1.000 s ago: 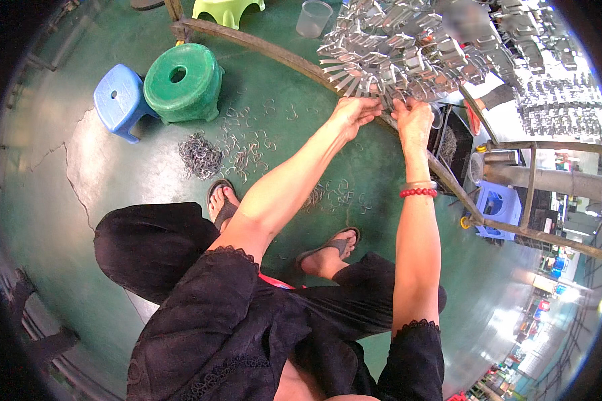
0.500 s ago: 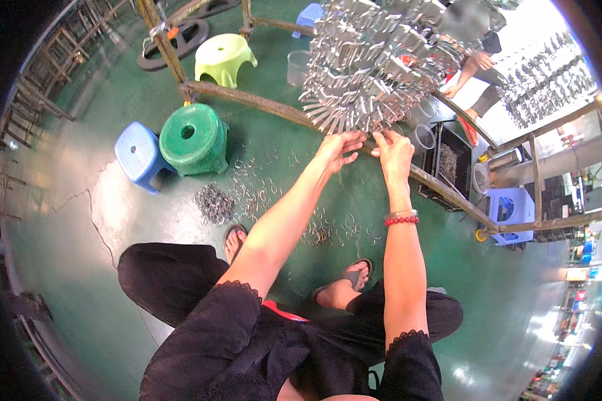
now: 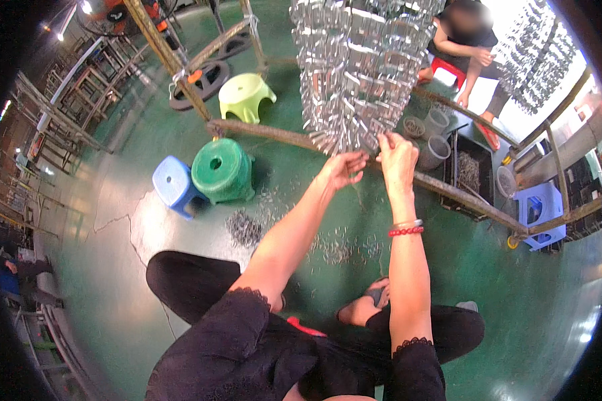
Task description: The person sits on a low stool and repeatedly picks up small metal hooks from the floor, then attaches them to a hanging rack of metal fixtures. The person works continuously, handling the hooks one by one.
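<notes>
A large hanging cluster of shiny silver bent metal pieces (image 3: pixel 354 73) fills the top middle and tapers downward. At its lower tip my left hand (image 3: pixel 343 169) has its fingers curled in from the left, fingertips up against the lowest pieces. My right hand (image 3: pixel 398 160), with red beads and a bangle at the wrist, reaches the lower right side of the cluster. Its thumb and fingers are pinched together. Whatever either hand grips is too small and too covered by the fingers to make out. Small metal hooks (image 3: pixel 243 228) lie in a pile on the floor below.
A rusty frame bar (image 3: pixel 264 131) crosses behind my hands. Stools in green (image 3: pixel 222 175), blue (image 3: pixel 172 186) and yellow-green (image 3: pixel 246 97) stand left. Right are a black crate (image 3: pixel 473 170), clear tubs (image 3: pixel 437 150) and a purple-blue stool (image 3: pixel 540 212). A person (image 3: pixel 471 47) sits beyond.
The view has tilted up and shifted left, so the stools and floor appear farther right and lower. The cluster looks more upright. Both hands stay at its lower end.
</notes>
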The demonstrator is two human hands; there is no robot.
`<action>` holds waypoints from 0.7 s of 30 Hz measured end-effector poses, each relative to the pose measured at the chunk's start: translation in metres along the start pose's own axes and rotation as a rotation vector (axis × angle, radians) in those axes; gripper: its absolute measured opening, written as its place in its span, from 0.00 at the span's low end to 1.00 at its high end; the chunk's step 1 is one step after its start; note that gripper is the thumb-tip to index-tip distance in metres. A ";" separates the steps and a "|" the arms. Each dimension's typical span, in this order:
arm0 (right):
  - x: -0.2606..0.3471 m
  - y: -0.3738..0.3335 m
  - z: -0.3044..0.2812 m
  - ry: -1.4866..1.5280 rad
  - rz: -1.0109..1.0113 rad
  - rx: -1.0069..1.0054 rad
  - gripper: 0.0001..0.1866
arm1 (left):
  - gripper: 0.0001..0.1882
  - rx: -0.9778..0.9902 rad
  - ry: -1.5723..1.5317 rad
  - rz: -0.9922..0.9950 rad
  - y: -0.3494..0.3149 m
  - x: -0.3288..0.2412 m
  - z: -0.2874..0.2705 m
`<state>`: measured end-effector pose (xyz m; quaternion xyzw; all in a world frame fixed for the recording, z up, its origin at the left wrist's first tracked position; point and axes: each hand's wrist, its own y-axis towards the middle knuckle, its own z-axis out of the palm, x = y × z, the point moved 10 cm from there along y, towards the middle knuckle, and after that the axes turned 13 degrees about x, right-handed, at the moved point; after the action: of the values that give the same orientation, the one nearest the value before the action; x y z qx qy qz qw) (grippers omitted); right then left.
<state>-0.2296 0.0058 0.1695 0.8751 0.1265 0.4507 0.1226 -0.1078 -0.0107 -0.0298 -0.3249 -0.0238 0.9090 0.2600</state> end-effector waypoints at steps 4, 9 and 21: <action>-0.003 -0.019 0.005 0.122 0.040 0.080 0.13 | 0.08 -0.011 -0.064 0.024 -0.001 0.002 -0.010; -0.029 -0.039 0.039 0.448 0.222 0.313 0.19 | 0.06 0.038 -0.124 0.070 -0.011 0.002 -0.008; -0.030 -0.027 0.089 0.362 0.264 0.275 0.25 | 0.22 0.133 0.071 -0.132 -0.060 0.034 -0.018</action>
<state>-0.1768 0.0125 0.0875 0.7976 0.0911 0.5906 -0.0817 -0.0916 0.0557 -0.0512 -0.3369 0.0245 0.8772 0.3412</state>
